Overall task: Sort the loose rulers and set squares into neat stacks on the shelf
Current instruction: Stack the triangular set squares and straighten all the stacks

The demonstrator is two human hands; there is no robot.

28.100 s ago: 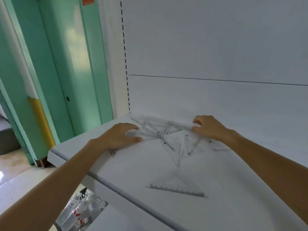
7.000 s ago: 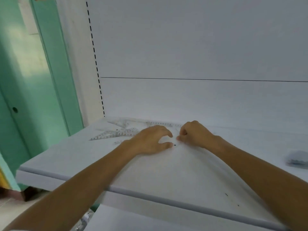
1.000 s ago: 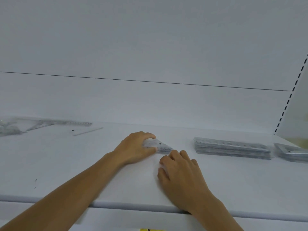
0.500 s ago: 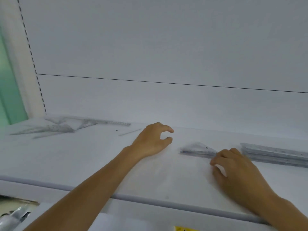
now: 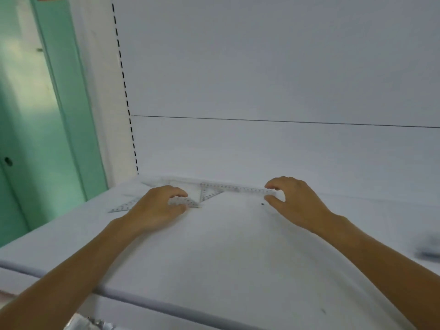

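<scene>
Loose clear rulers and set squares lie at the back left of the white shelf (image 5: 226, 253). My left hand (image 5: 157, 208) is curled over a long flat set square (image 5: 120, 207), thumb at its near edge and fingers over its top. A second set square (image 5: 209, 195) lies just right of that hand. A long clear ruler (image 5: 235, 188) runs along the back wall. My right hand (image 5: 297, 203) is curled at its right end, with the ruler's tip between forefinger and thumb. Contact there is blurred.
The shelf's back panel (image 5: 262, 79) rises right behind the rulers. A green door (image 5: 47, 139) stands to the left. A blurred stack (image 5: 428, 252) shows at the right edge, and shiny packets (image 5: 90, 325) lie below the shelf's front lip (image 5: 166, 306).
The view has swung left from the sorted stacks to the loose pile. Both hands left the small set-square stack and now sit on a loose set square and the long ruler.
</scene>
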